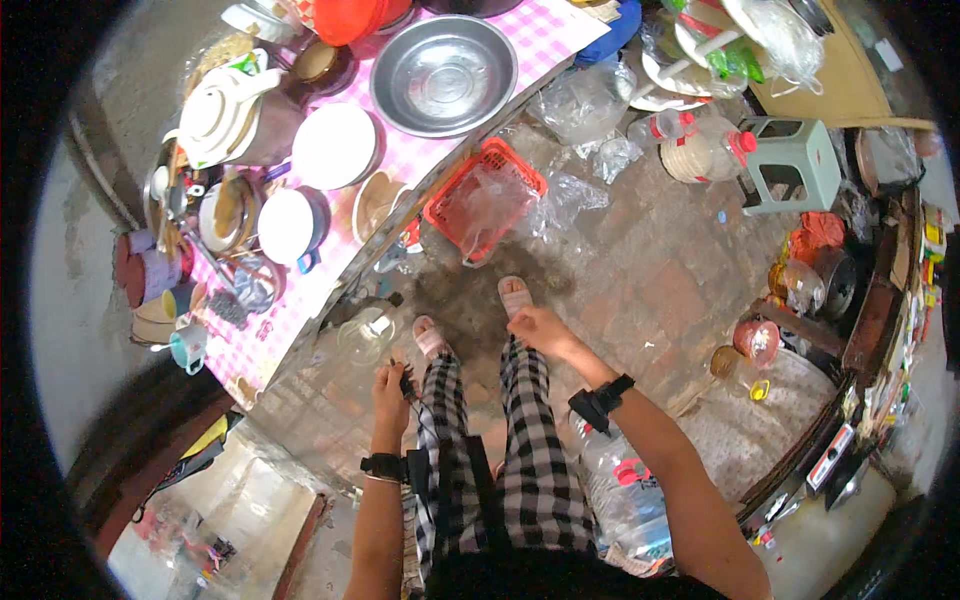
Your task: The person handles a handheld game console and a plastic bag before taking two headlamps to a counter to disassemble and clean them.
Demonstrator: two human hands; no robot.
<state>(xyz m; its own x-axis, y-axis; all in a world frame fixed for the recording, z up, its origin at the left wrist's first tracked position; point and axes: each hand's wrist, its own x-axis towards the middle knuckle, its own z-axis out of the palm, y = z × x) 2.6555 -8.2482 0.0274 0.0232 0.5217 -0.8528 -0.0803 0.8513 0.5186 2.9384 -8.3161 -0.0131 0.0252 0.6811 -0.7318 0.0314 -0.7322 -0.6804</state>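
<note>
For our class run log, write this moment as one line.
left hand: holds small black thing, cord hanging | right hand: empty, above sandalled feet | clear jug: beside right leg | red basket: on floor ahead

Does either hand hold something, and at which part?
The left hand pinches a small dark thing with a thin cord; which part cannot be told. The right hand holds nothing.

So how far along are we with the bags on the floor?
Early, it seems. Done: some clear bags sit in the red basket. In hand: only a small dark corded thing in the left hand; the right hand touches nothing. Left: loose bags lie beside the basket.
</note>
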